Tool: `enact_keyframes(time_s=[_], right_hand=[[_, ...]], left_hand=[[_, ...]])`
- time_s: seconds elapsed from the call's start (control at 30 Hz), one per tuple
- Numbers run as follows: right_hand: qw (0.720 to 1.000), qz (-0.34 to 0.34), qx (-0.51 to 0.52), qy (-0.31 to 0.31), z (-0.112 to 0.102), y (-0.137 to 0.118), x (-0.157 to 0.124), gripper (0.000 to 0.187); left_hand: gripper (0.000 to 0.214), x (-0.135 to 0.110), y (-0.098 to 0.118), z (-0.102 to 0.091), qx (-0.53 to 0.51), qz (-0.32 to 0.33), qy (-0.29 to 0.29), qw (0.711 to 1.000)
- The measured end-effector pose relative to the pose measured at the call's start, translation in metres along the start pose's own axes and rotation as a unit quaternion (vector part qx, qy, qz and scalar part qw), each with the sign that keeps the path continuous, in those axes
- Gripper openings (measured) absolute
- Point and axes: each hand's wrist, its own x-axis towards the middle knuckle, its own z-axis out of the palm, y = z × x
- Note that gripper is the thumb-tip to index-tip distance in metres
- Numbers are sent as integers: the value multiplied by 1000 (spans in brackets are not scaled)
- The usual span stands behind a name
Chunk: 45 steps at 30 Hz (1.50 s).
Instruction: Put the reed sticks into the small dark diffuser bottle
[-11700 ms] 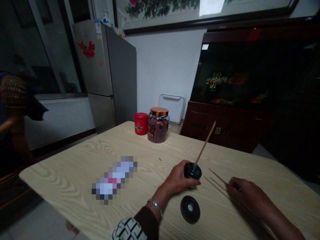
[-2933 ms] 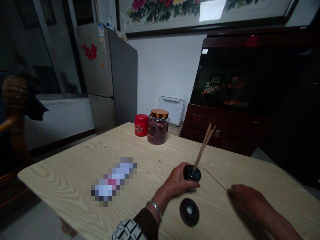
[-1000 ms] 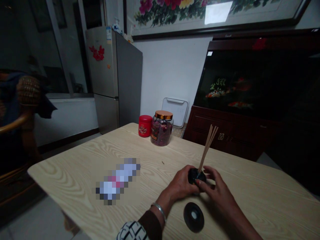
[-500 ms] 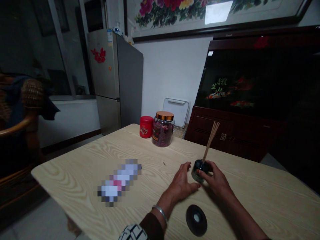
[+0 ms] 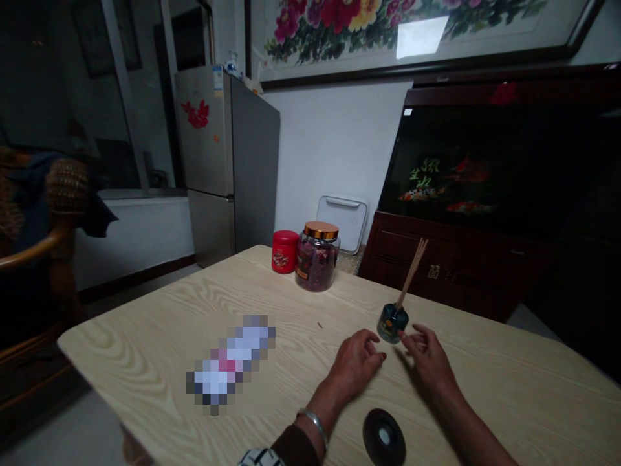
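A dark glass reed diffuser bottle [image 5: 391, 323] stands upright on the table, several thin wooden sticks [image 5: 411, 275] leaning up out of its neck to the right. Just left of and nearer than the bottle is my left hand [image 5: 356, 361], its fingers bent, apart and empty. On the bottle's right side, my right hand [image 5: 431, 362] has its fingers loosely parted; its thumb tip is very close to the glass, and I cannot tell if it touches. A round black disc [image 5: 384, 436] with a pale centre lies between my forearms.
At the wooden table's [image 5: 160, 330] far end stand a red canister [image 5: 284, 252] and a large jar of dried flowers [image 5: 316, 262] with a copper-coloured lid. A blurred-out flat item [image 5: 233, 364] lies to the left. A small dark sliver [image 5: 319, 325] lies mid-table.
My right hand has let go of the diffuser bottle and drawn back to the right. My left hand has moved slightly away from it, its fingers more curled. The bottle now stands free.
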Motion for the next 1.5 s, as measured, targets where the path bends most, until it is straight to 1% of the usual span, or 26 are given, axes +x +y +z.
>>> enact_keyframes(time_s=[0.07, 0.1, 0.17, 0.23, 0.33, 0.4, 0.47, 0.5, 0.53, 0.57, 0.63, 0.73, 0.8, 0.87, 0.93, 0.97, 1.03, 1.1, 1.17, 1.23, 1.3, 1.37, 1.43, 1.5], right_hand=[[1000, 16, 23, -9, -5, 4, -27, 51], [999, 19, 35, -15, -8, 4, -39, 45], [997, 22, 66, -28, -11, 3, -57, 34], [994, 28, 99, -38, -13, -1, -66, 28], [989, 41, 138, -43, -17, -15, -68, 28], [984, 53, 162, -46, -24, -32, -67, 36], [969, 66, 227, -76, -39, -58, -69, 49], [953, 70, 276, -101, -49, -73, -70, 57], [930, 64, 339, -131, -60, -91, -71, 66], [907, 47, 390, -149, -72, -109, -72, 71], [869, -2, 463, -176, -97, -145, -74, 73], [828, -74, 516, -206, -126, -192, -74, 76], [811, -108, 532, -218, -139, -218, -75, 78], [800, -134, 543, -218, -146, -238, -76, 78], [797, -156, 544, -210, -148, -252, -79, 76], [801, -165, 539, -202, -148, -256, -81, 76], [810, -177, 525, -190, -146, -255, -84, 77], [812, -169, 525, -190, -140, -243, -87, 79], [799, -144, 548, -202, -132, -223, -89, 81], [779, -111, 580, -212, -123, -201, -91, 81], [760, -87, 608, -212, -116, -182, -91, 81], [752, -76, 620, -212, -112, -170, -91, 81], [756, -73, 614, -214, -110, -163, -90, 80], [768, -71, 600, -213, -110, -160, -88, 78]], left_hand=[[21, -1, 1, -1, 17, 3, -9, 1000], [21, -2, 1, -1, 28, 10, -10, 1000], [24, -5, 1, -1, 41, 22, -10, 999], [29, -8, -1, 1, 27, 18, -8, 999], [39, -14, 3, 2, -55, -35, -23, 998], [53, -17, 14, -3, -134, -75, -47, 987], [73, -20, 35, -12, -217, -87, -72, 970], [81, -22, 49, -18, -260, -79, -87, 958], [88, -23, 65, -24, -303, -70, -99, 945], [91, -24, 83, -30, -349, -56, -112, 929], [94, -24, 120, -42, -433, -16, -138, 891], [94, -22, 172, -54, -503, 59, -171, 845], [94, -19, 201, -59, -523, 110, -187, 825], [94, -17, 223, -62, -529, 148, -203, 811], [94, -16, 237, -64, -532, 179, -204, 802], [94, -16, 241, -64, -534, 192, -205, 798], [96, -16, 239, -62, -542, 206, -208, 788], [97, -17, 226, -58, -559, 204, -209, 776], [97, -19, 206, -53, -579, 185, -202, 768], [98, -22, 183, -49, -595, 159, -194, 763], [100, -23, 164, -47, -595, 136, -204, 766], [102, -25, 152, -47, -586, 126, -219, 770], [102, -25, 146, -48, -580, 125, -226, 773], [99, -23, 142, -49, -577, 123, -218, 778]])
